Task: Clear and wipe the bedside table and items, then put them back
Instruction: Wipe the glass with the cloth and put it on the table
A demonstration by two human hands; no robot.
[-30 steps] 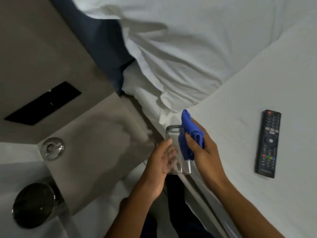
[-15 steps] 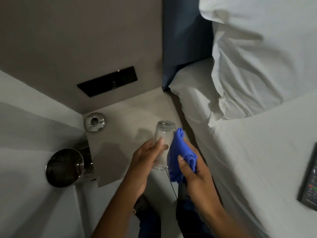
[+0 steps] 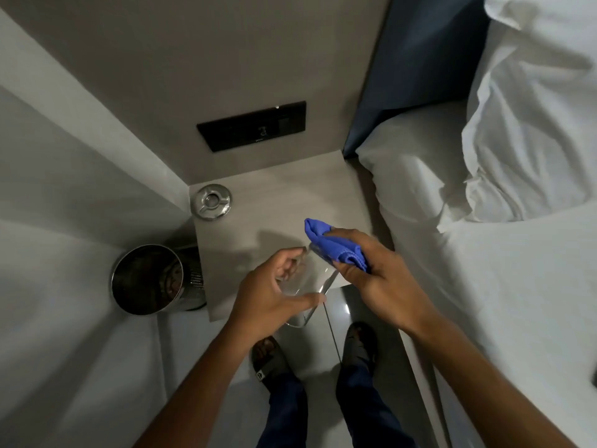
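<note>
A clear drinking glass [image 3: 311,279] is tilted over the front edge of the grey bedside table [image 3: 284,205]. My left hand [image 3: 268,295] grips the glass around its lower part. My right hand [image 3: 371,270] holds a bunched blue cloth [image 3: 329,244] pressed against the glass's upper end. A round metal ashtray [image 3: 210,202] sits on the table's back left corner.
A shiny metal bin [image 3: 151,279] stands on the floor left of the table. The bed with white sheets and a pillow [image 3: 517,124] runs along the right. A black switch panel [image 3: 252,126] is on the wall behind the table. My feet [image 3: 358,347] are below it.
The view has swung left from the bed to the table, so the remote has left the frame. Both hands have carried the glass over the table's front edge, and the cloth now covers its top.
</note>
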